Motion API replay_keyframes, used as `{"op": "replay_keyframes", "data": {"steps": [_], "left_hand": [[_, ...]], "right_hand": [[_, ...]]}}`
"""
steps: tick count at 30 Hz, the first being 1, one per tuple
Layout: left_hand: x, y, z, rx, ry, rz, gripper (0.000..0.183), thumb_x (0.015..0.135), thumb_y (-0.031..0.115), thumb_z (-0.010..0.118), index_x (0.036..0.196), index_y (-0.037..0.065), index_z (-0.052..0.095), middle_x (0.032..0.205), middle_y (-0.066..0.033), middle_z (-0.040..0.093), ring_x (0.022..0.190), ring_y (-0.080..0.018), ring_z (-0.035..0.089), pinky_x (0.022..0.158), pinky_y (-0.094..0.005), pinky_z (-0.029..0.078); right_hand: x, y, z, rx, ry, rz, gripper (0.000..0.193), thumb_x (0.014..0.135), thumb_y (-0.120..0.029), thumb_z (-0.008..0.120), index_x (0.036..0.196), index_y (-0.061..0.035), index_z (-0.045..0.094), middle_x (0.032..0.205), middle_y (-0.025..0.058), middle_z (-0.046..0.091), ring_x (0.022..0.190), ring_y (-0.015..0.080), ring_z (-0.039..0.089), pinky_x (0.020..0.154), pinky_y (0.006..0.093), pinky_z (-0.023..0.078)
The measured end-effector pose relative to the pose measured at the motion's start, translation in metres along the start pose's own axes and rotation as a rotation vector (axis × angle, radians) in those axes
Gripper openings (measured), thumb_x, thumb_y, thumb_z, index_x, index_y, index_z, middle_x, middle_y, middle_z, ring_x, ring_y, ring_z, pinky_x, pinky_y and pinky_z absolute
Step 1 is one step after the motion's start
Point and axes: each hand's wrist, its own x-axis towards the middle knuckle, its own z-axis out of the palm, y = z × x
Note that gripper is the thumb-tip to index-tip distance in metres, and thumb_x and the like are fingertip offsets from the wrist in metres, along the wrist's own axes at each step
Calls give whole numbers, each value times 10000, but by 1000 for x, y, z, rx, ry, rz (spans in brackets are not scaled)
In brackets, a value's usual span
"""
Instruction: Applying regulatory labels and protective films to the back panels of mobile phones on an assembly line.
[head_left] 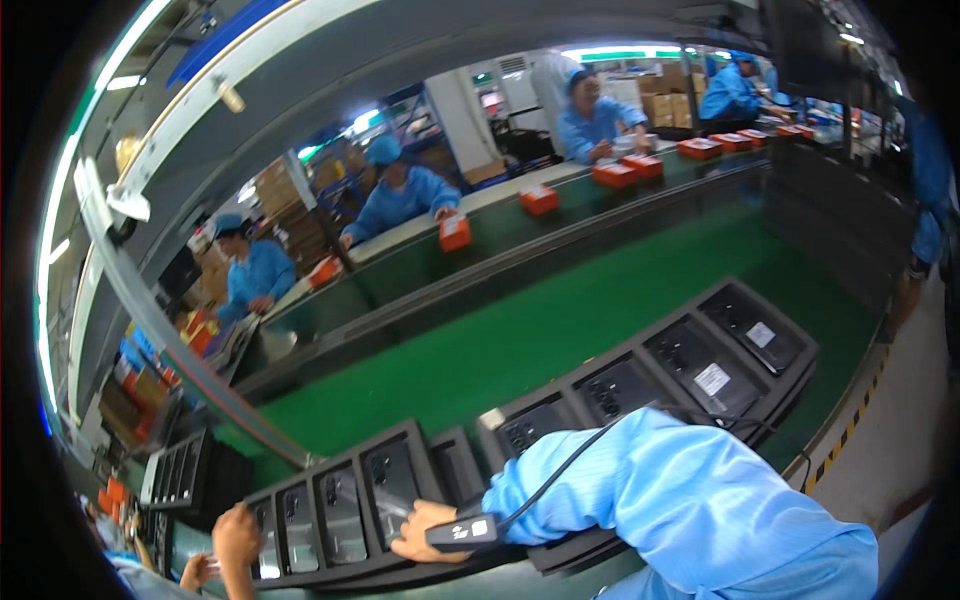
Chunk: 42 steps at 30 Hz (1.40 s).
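Note:
A black tray point(350, 572) with several compartments lies in front of me. Each compartment in view holds a dark, glossy flat device, like a phone point(343, 515). My right hand point(425, 530) is at the near end of the rightmost device, its fingers curled. A pale, see-through streak runs left of its fingertips, perhaps film or glare. A black cabled module point(465, 533) sits at that wrist. My left hand point(237, 538) hovers by the tray's left end with fingers bent inward; what it holds, if anything, is hidden.
A second black tray point(585, 378) with similar devices, some labelled, stretches to the right, partly behind my sleeve. Beyond lies a green surface point(440, 350), then a conveyor point(540, 240) carrying orange boxes point(538, 200). Several people in blue work there. Another person's hand point(198, 571) shows lower left.

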Motion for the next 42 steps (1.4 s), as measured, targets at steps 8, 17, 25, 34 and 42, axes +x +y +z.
{"op": "replay_keyframes", "data": {"steps": [8, 17, 25, 34, 42], "left_hand": [[-207, -2, 125, -866, 239, -318, 294, 915, 417, 434, 933, 142, 536, 856, -96, 618, 617, -164, 529, 525, -294, 444], [-227, 11, 203, -1353, 380, -303, 511, 882, 476, 533, 1051, -5, 506, 1109, -149, 575, 923, -279, 562, 928, -384, 454], [-191, 81, 260, -1273, -57, -170, 273, 915, 283, 528, 1018, 41, 600, 909, -77, 666, 802, -199, 634, 755, -338, 517], [-209, 136, 359, -166, -300, -131, 230, 792, 169, 709, 766, 107, 489, 748, 34, 488, 653, -64, 460, 571, -210, 370], [-219, 180, 379, 511, -328, 269, 262, 753, 176, 682, 698, 11, 487, 599, -86, 418, 538, -197, 419, 496, -326, 348]], "right_hand": [[35, 25, -132, 94, -320, -89, 257, 550, -157, 602, 725, 4, 505, 685, 151, 581, 673, 295, 627, 587, 396, 474], [-65, -9, -348, -225, -330, -133, 343, 682, -299, 656, 856, -43, 507, 715, 54, 464, 614, 236, 482, 620, 365, 339], [-199, -70, -426, -579, -311, 183, 424, 742, -411, 616, 815, -12, 491, 664, 66, 425, 549, 220, 396, 642, 399, 316], [-362, -55, -370, -535, 49, 843, 365, 455, 24, 577, 789, -42, 444, 855, 113, 412, 912, 334, 428, 882, 405, 350], [-390, -25, -372, -207, 347, 1140, 254, 499, 26, 435, 743, -32, 392, 1163, 126, 454, 1143, 294, 416, 992, 302, 260]]}}
